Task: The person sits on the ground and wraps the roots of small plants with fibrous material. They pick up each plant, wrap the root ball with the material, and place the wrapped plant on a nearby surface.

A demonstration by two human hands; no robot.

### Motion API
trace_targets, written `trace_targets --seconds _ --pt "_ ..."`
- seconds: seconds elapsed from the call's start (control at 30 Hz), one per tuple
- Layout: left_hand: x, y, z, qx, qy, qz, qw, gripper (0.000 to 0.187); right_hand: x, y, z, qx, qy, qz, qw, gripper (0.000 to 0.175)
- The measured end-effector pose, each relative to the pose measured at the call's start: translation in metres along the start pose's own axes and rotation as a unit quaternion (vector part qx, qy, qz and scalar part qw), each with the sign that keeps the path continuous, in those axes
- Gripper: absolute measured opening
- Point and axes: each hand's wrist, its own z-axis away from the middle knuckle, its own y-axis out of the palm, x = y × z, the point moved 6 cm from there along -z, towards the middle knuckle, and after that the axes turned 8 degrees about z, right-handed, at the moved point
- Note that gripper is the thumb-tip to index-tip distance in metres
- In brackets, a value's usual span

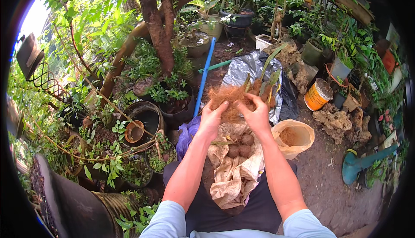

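Note:
Between my two hands is a loose tuft of reddish-brown coir fibre (229, 99). My left hand (212, 116) pinches it on the left side, thumb on top. On the other side, my right hand (256, 110) grips the fibre with bent fingers. Below them lies a crumpled woven sack (235, 176) bearing several round brown fibre balls (239, 148). Just past my right hand, long green plant leaves (270, 63) rise from brown fibre clumps on a silver plastic sheet (241, 67). A paper bag (293, 137) with fibre inside stands beside my right forearm.
A blue pipe (206, 76) and a purple plastic bag (188, 134) lie to the left. An orange can (318, 94), rough rocks (334, 121) and a teal watering can (355, 166) are at right. Potted plants and a tree trunk (159, 33) stand around.

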Motion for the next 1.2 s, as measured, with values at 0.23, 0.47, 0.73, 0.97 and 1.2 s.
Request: trace_targets --seconds 0.23,0.47,0.73,0.97,1.2 --pt "-0.014 -0.004 0.002 -0.026 -0.02 -0.022 0.999 0.037 -0.017 -0.002 -0.005 -0.002 0.15 -0.222 0.963 0.028" --pt "0.01 0.007 0.004 0.063 -0.029 -0.081 0.994 0.031 -0.023 0.016 0.003 0.001 0.055 -0.052 0.997 0.012" --pt "-0.012 -0.017 -0.009 0.008 0.027 -0.048 0.998 0.028 -0.033 -0.003 -0.001 0.05 0.229 -0.281 0.931 0.015" --pt "-0.004 0.003 0.004 0.036 -0.08 -0.067 0.994 0.032 -0.006 0.008 0.006 0.151 0.136 -0.195 0.959 0.029" --pt "0.013 0.004 -0.002 0.029 0.002 -0.092 0.995 0.036 -0.021 0.012 0.006 0.059 0.176 -0.229 0.956 0.027"
